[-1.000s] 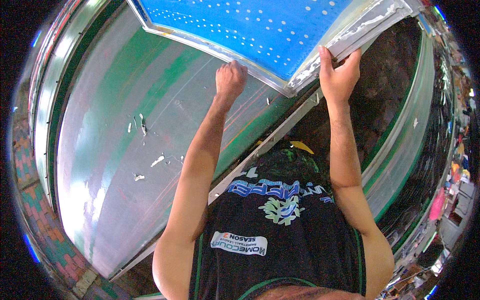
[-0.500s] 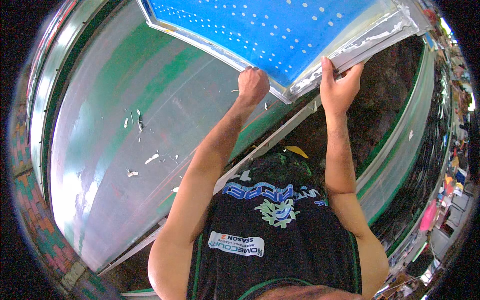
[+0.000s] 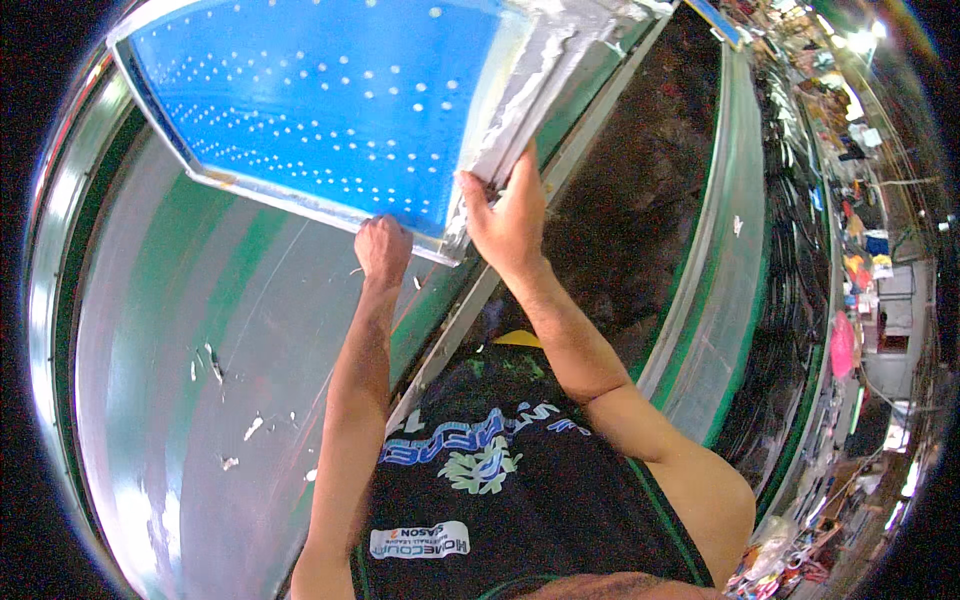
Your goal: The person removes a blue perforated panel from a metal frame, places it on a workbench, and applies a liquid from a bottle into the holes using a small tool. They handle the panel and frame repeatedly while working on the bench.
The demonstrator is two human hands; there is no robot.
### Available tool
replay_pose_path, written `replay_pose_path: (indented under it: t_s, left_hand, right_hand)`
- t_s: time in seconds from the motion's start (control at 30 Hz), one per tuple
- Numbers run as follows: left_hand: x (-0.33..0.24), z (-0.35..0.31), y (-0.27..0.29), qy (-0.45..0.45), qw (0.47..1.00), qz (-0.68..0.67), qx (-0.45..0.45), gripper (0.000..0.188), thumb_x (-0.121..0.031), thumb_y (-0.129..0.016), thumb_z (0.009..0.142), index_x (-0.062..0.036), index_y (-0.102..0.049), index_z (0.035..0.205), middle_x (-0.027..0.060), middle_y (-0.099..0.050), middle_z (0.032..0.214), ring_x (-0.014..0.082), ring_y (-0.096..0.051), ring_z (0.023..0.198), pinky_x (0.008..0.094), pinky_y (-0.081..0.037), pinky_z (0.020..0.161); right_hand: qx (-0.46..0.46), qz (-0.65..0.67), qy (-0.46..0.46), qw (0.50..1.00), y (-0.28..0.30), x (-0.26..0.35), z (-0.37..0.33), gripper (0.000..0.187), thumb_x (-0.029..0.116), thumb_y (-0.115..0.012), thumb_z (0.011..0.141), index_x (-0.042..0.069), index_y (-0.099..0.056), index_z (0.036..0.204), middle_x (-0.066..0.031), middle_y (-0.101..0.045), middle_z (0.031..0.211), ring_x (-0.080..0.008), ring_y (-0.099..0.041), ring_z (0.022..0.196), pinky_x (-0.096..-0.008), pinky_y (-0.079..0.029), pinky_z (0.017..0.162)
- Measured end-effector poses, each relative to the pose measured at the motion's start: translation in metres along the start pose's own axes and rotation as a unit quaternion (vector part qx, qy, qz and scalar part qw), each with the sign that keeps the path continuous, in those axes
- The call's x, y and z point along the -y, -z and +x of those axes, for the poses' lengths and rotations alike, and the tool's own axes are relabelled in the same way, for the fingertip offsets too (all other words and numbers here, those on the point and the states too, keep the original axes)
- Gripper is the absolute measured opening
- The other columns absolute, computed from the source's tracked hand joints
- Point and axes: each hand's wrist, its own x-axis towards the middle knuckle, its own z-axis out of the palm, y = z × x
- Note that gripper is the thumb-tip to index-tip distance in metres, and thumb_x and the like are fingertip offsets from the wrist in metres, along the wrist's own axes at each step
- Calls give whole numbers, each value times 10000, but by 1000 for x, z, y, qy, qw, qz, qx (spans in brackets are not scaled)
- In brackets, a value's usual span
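Observation:
A silk-screen frame (image 3: 310,95) with blue mesh, rows of white dots and a pale, paint-smeared rim fills the upper left and middle. My left hand (image 3: 384,248) is closed in a fist on its near rim, close to the near right corner; the fingertips are hidden. On the frame's right-hand rail, my right hand (image 3: 508,225) grips with the thumb on top by the mesh and the other fingers along the outer side, partly hidden. Beneath the frame and the left arm lies a long table (image 3: 150,400) with a grey and green streaked surface.
Small white scraps (image 3: 253,427) lie on the table. A narrow rail (image 3: 440,370) runs along its edge beside me. To the right, past a dark gap (image 3: 620,240), stands another long grey-green table (image 3: 690,300). Cluttered goods, including a pink bag (image 3: 843,345), line the far right.
The silk-screen frame and both hands have shifted left and slightly lower in the picture, and the frame has turned somewhat. The whole view has shifted too. Both hands keep their hold.

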Motion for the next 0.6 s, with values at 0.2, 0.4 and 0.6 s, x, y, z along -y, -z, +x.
replay_pose_path:
  t_s: [0.2,0.4,0.6]
  left_hand:
    - [2,-2,-10,-17,999,48,12,185,-174,-641,845,-4,-710,826,204,-739,908,385,-711,885,488,-582,821]
    - [10,-8,-16,-45,994,92,-23,152,-165,-627,873,-34,-701,897,156,-708,895,342,-701,914,467,-571,814]
    - [45,-4,0,-131,971,202,-16,87,-138,-671,871,-78,-733,867,112,-701,920,287,-708,918,434,-573,790]
  right_hand:
    - [1,6,-7,1000,-2,-2,-1,843,166,-761,917,-144,-266,1525,-389,-438,1478,-524,-482,1359,-506,-401,1143]
    - [-28,-4,51,998,-4,-3,1,818,177,-777,914,-114,-299,1511,-320,-537,1362,-455,-571,1264,-496,-463,1061]
    - [-11,-26,-27,999,2,4,-4,767,244,-810,891,-98,-395,1438,-337,-605,1246,-516,-601,1169,-525,-479,1016]
